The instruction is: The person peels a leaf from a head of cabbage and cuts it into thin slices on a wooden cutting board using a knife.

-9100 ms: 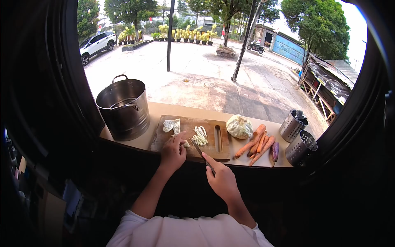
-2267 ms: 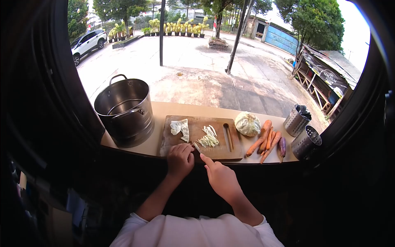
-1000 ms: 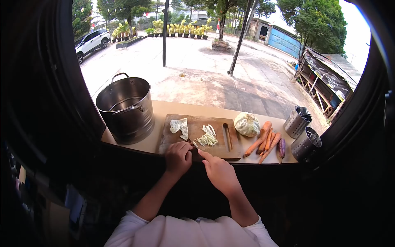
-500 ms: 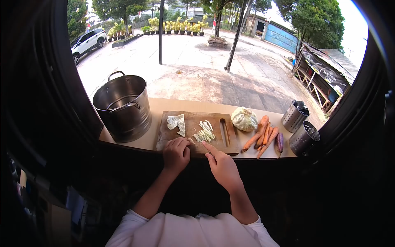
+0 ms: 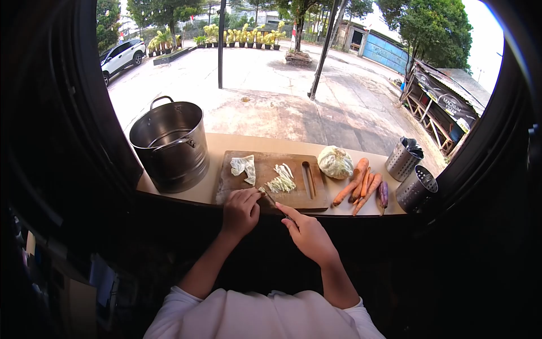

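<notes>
Along the front edge of the wooden cutting board [image 5: 265, 158], my left hand [image 5: 241, 212] is closed over a small piece of cabbage [image 5: 261, 191], mostly hidden under the fingers. My right hand [image 5: 308, 231] grips a knife [image 5: 270, 199], index finger stretched along its back; the blade points up and left, its tip beside the held piece and my left fingertips. Shredded cabbage [image 5: 281, 179] lies in a loose heap just beyond the knife. A pale cabbage leaf [image 5: 243, 168] rests flat at the board's left side.
A large steel pot [image 5: 172, 150] stands left of the board. To the right are a whole cabbage [image 5: 336, 163], several carrots [image 5: 361, 183], a purple vegetable [image 5: 384, 195] and two perforated steel holders [image 5: 416, 189]. The counter's front edge runs close below the board.
My right hand has moved slightly down and right, turning the knife so its blade now shows beside the cabbage piece. My left hand stays almost in place.
</notes>
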A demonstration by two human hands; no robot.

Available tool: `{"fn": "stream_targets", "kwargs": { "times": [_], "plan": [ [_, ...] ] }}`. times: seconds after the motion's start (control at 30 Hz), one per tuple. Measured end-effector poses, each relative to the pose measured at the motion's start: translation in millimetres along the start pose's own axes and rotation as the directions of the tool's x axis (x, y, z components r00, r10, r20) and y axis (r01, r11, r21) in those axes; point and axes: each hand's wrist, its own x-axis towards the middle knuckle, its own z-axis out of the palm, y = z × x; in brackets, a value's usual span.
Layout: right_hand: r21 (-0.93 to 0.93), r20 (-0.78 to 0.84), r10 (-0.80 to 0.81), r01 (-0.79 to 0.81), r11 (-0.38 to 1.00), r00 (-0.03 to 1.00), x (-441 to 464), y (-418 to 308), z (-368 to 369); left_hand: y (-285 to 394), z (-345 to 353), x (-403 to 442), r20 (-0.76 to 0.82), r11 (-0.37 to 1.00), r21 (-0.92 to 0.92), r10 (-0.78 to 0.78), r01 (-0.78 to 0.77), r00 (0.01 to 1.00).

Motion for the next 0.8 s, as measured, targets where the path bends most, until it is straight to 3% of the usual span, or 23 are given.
{"fn": "stream_targets", "kwargs": {
  "times": [0.07, 0.17, 0.8],
  "plan": [
    [-0.001, -0.042, -0.041, 0.041, 0.999, 0.998, -0.6, 6.0, 6.2, -0.7, 0.8, -2.5, 0.004, 1.0, 0.007, -0.004, 0.004, 1.0],
    [-0.019, 0.031, 0.047, -0.046, 0.999, 0.998, -0.4, -4.8, 0.8, -0.6, 2.2, -1.7, 0.008, 1.0, 0.025, -0.017, 0.017, 1.0],
    [-0.074, 0.085, 0.017, -0.011, 0.997, 0.996, 16.8, 0.0, 4.5, 0.5, 4.7, 1.1, -0.015, 0.999, 0.006, -0.047, 0.047, 0.999]
  ]
}}
